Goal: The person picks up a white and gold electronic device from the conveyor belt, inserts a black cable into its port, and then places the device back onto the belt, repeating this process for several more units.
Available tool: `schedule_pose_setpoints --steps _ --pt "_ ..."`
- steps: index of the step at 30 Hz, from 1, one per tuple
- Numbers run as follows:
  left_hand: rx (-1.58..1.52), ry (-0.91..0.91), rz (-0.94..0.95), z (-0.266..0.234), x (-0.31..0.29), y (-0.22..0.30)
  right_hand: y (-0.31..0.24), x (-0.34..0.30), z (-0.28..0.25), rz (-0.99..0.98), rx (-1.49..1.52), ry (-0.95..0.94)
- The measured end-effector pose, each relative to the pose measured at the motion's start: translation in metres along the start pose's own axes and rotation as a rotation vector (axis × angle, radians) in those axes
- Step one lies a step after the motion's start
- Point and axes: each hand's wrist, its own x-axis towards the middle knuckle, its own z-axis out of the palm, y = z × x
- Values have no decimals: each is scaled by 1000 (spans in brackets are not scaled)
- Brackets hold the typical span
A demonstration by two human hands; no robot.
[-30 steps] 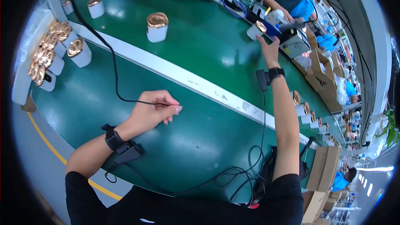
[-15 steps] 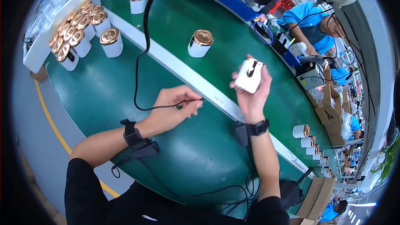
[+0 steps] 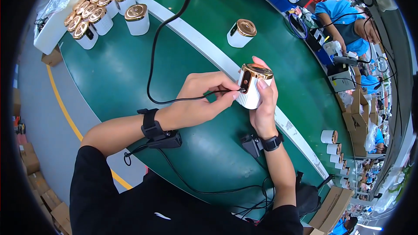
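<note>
In my right hand is a white ribbed device with a shiny copper-coloured top and a dark panel on its side. My left hand pinches the plug end of a thin black cable against that dark panel. Whether the plug sits inside the socket I cannot tell, since the fingertips cover it. From my left fingers the cable loops up and away past the top of the view. A similar device stands just beyond my right hand.
Several more such devices cluster at the far left beside a white bin. Another row stands at the right. A pale metal rail crosses the green table. Loose black cables lie near me. A co-worker sits across.
The device in my right hand has turned upright, its dark panel now facing left. My left hand has brought the cable's plug end right and up against it.
</note>
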Motion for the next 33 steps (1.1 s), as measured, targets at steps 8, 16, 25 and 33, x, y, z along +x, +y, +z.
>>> schedule_pose_setpoints --steps 8,16,25,33 --pt "-26 -9 -75 7 0 -8 3 -6 -6 1 -78 53" --pt "-131 -30 -191 13 -4 -3 12 -11 -9 -48 -101 39" --pt "-179 -87 -373 18 -15 -5 -7 -29 -9 -50 -301 20" --pt "-201 -95 -328 15 -27 2 -33 -30 -161 -226 -648 576"
